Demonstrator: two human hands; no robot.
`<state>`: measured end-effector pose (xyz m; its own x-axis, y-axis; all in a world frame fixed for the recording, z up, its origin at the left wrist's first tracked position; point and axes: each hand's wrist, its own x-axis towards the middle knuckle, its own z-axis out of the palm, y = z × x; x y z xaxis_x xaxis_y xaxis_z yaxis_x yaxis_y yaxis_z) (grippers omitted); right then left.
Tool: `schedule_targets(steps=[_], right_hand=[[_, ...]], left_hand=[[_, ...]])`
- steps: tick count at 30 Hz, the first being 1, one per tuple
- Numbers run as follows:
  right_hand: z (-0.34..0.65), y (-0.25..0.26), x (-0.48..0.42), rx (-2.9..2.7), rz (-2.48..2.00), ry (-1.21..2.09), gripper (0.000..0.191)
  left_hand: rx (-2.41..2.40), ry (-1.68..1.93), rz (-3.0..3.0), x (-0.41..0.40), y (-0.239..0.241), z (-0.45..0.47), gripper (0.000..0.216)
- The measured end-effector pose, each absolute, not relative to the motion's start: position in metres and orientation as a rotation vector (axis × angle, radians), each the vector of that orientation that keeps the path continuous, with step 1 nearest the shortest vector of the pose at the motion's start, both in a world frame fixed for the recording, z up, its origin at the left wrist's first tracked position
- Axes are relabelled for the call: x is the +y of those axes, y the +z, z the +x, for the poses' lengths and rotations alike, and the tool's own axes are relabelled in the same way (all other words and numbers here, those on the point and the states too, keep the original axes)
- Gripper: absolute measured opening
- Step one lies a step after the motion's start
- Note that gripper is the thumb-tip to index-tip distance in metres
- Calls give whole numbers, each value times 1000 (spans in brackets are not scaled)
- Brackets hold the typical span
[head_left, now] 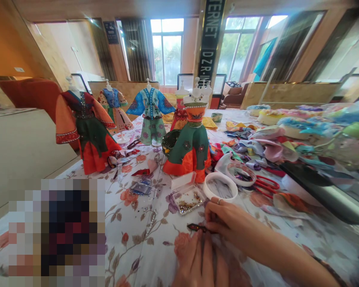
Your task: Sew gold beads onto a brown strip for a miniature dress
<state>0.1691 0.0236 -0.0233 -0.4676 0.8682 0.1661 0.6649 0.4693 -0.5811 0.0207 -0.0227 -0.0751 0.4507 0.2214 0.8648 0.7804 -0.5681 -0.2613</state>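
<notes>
My right hand (224, 219) reaches in from the lower right, its fingers pinched on a small dark, narrow tool or strip (197, 228) that lies on the floral tablecloth (131, 239). My left hand (200, 261) rests flat at the bottom edge, fingers stretched out and pressed on the cloth just below that piece. Right in front of them sit a clear tray of gold beads (188, 200) and a white tape roll (220, 185). A small dress form in a green and orange dress (191, 147) stands behind the tray.
Several more dressed mini mannequins stand at the back left, the biggest in red and green (83, 127). Fabric scraps (266, 145), red scissors (265, 184) and a second tape roll (241, 172) crowd the right side. A blurred-out patch covers the lower left.
</notes>
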Motion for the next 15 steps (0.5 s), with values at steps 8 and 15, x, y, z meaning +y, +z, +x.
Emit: schedule_targets(steps=[8, 15], right_hand=[[167, -22, 28, -2260, -1319, 642, 12], [167, -23, 27, -2271, -1364, 622, 12]], left_hand=[[-845, -1053, -2057, -22, -76, 20, 45], [-804, -1030, -2101, -22, -81, 15, 40]])
